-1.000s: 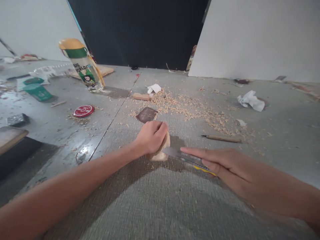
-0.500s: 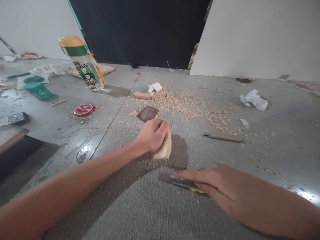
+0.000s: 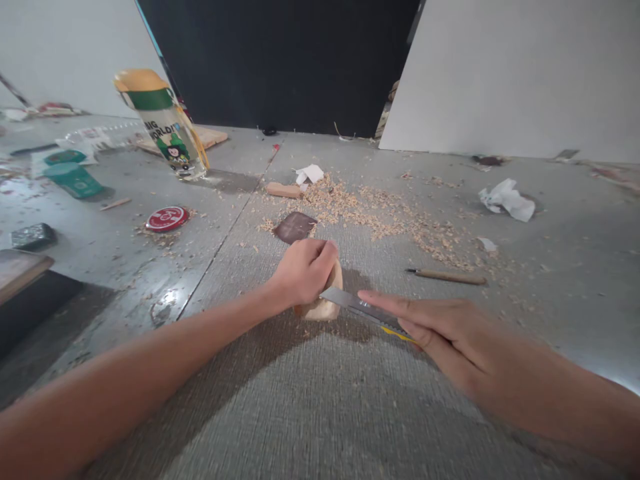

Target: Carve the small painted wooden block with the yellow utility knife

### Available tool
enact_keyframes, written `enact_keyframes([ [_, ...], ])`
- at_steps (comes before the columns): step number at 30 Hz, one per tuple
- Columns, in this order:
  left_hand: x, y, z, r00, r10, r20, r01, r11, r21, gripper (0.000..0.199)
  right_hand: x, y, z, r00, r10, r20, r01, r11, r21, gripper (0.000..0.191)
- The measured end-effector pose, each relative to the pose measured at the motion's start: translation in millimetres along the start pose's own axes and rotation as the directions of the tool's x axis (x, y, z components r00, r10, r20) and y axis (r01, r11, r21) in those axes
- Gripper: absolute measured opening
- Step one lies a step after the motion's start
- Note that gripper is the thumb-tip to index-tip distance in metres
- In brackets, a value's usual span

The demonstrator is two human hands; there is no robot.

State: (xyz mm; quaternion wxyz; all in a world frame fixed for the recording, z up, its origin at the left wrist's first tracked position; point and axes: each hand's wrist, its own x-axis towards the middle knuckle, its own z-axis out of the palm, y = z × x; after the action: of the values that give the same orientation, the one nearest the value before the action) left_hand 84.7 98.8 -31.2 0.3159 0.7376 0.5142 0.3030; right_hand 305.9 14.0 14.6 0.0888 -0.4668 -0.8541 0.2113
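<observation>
My left hand (image 3: 306, 270) is closed round a pale piece of wood (image 3: 323, 310) and presses it on the grey textured table. Its near end shows below my fingers. In my right hand (image 3: 445, 327) is a utility knife (image 3: 375, 312) with a grey and yellow body, the forefinger laid along its top. The blade reaches across the wood's near end, close to my left thumb; whether it cuts in or only rests there, I cannot tell. Just past my left hand lies a dark brown flat piece (image 3: 295, 227).
Wood shavings (image 3: 370, 210) spread behind the hands. A wooden-handled carving tool (image 3: 450, 276) lies at right, crumpled tissue (image 3: 509, 200) beyond it. To the left are a red round lid (image 3: 167, 218), a bottle (image 3: 167, 127), a teal container (image 3: 74, 179) and a dark block (image 3: 33, 236).
My right hand has moved up and away from me, bringing the knife from the table in front of the wood onto its near end. My left hand has stayed in place.
</observation>
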Motion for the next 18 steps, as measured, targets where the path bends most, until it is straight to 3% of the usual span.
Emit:
enact_keyframes([
  [6,0.7,-5.0,1.7,1.0,-0.005,-0.021,0.004,1.0,-0.027,0.04,2.7,-2.8,-5.7,0.999,-0.018,0.046,0.017,0.999,0.039,0.047],
  [12,2.0,-13.1,1.8,1.0,-0.015,-0.024,0.01,0.983,-0.185,0.04,-2.0,-3.2,-9.6,0.958,-0.06,0.28,0.027,0.992,0.12,0.048],
  [14,1.6,-14.4,1.2,1.0,0.005,-0.01,-0.007,0.972,-0.233,0.04,-2.0,-3.4,-11.0,0.961,-0.077,0.265,0.041,0.989,0.139,0.046],
  [18,-0.3,-14.3,-1.1,0.995,0.098,0.035,-0.083,0.954,-0.289,0.041,2.3,-3.4,-7.8,0.991,-0.089,0.098,0.075,0.988,0.134,0.047],
])
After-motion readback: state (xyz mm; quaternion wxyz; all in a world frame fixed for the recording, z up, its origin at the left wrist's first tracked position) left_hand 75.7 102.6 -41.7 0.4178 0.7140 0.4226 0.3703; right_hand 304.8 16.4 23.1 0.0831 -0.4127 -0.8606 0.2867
